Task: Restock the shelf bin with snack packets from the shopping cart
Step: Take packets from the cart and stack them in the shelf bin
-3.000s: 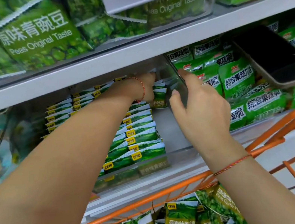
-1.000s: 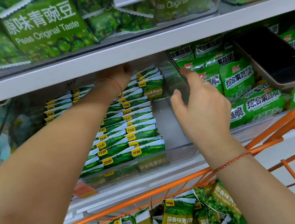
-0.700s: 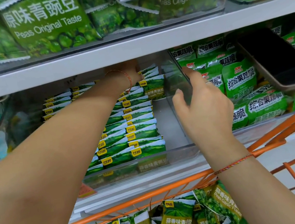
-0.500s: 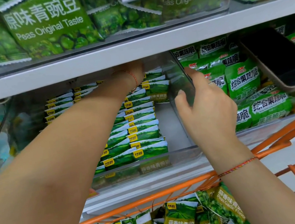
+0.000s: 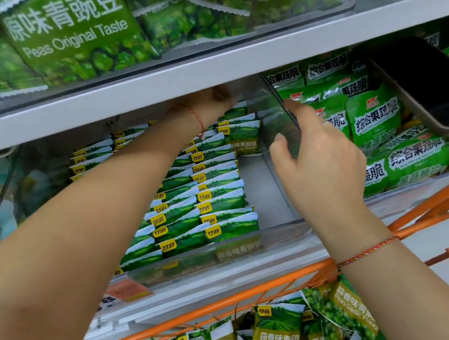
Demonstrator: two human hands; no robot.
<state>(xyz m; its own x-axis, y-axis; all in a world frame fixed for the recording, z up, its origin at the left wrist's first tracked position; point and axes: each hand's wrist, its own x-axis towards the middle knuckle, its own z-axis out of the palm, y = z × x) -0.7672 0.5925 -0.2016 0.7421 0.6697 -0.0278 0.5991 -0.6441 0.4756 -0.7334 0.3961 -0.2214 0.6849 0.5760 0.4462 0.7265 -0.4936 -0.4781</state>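
Note:
A clear plastic shelf bin [image 5: 274,239] holds rows of green garlic pea packets [image 5: 210,199] standing on edge. My left hand [image 5: 211,103] reaches deep into the bin's back, above the rear packets; its fingers are hidden under the shelf board. My right hand [image 5: 314,160] grips the bin's clear right wall [image 5: 281,106], thumb on the inside and fingers on the outside. Loose garlic pea packets [image 5: 277,337] lie in the orange wire shopping cart [image 5: 212,312] below.
The shelf board [image 5: 201,78] above carries large bags of original-taste peas [image 5: 73,34]. To the right lie green vegetable crisp packets [image 5: 376,119] and a dark empty tray [image 5: 437,90]. A bare strip of bin floor [image 5: 260,193] runs between the packet rows and the right wall.
My left hand has pushed further back and up under the shelf, and the rear packets now stand more upright. The right hand has kept its hold on the bin wall.

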